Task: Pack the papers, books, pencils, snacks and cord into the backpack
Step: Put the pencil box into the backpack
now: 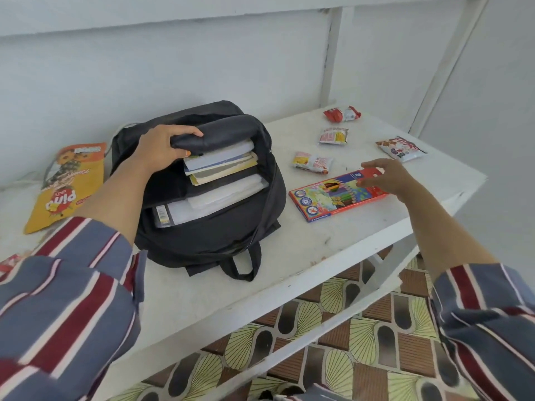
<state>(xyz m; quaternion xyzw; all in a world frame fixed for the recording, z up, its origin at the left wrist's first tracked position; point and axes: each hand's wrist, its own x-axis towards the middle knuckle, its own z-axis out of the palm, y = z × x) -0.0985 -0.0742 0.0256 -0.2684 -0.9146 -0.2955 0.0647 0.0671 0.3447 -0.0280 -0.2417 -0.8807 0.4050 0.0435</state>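
A black backpack (pixel 208 235) lies unzipped on the white table (pixel 318 250). Inside it are several books (pixel 223 166) and white papers (pixel 220 198). My left hand (pixel 162 149) grips the backpack's upper flap and holds it back. A red box of coloured pencils (pixel 333 198) lies to the right of the backpack. My right hand (pixel 385 178) hovers over the box's far end with fingers spread, holding nothing. Several small snack packets lie beyond: one (pixel 312 162) near the box, another (pixel 333 136), a red one (pixel 342 113) and one (pixel 401 148) at the far right.
A large orange snack bag (pixel 66 186) lies left of the backpack, with a white cord (pixel 121 129) partly hidden behind the bag. The wall stands close behind the table. The table's front edge drops to a patterned floor (pixel 347 357).
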